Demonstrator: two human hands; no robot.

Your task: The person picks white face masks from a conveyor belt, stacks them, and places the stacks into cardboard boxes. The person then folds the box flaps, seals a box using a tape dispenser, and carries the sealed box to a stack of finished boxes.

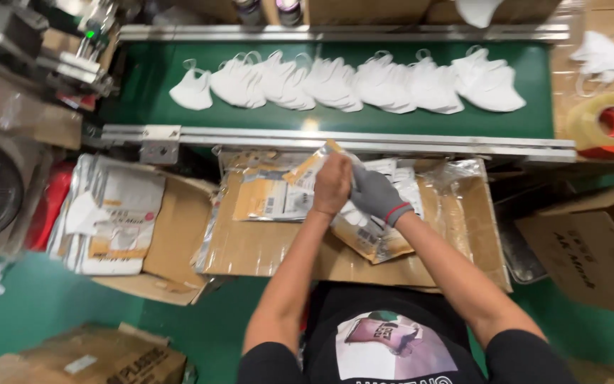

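Gripping a flat yellow-and-white printed plastic pouch [314,167] over a brown cardboard sheet [250,245], bare left hand [332,185] closed on it, grey-gloved right hand [374,193] clasped alongside, loose pouches beneath; beyond, white folded masks [364,84] lined along a green conveyor belt [143,75].

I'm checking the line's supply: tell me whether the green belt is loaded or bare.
Loaded. A row of white masks, overlapping one another, runs along most of the green belt; only its ends show bare green.

Masks on the belt, pouches on the cardboard.
Masks [349,84] lie in a row along the belt [143,78]; before it, pouches [271,195] sit at the cardboard's [250,249] far edge; tape roll [605,122] right.
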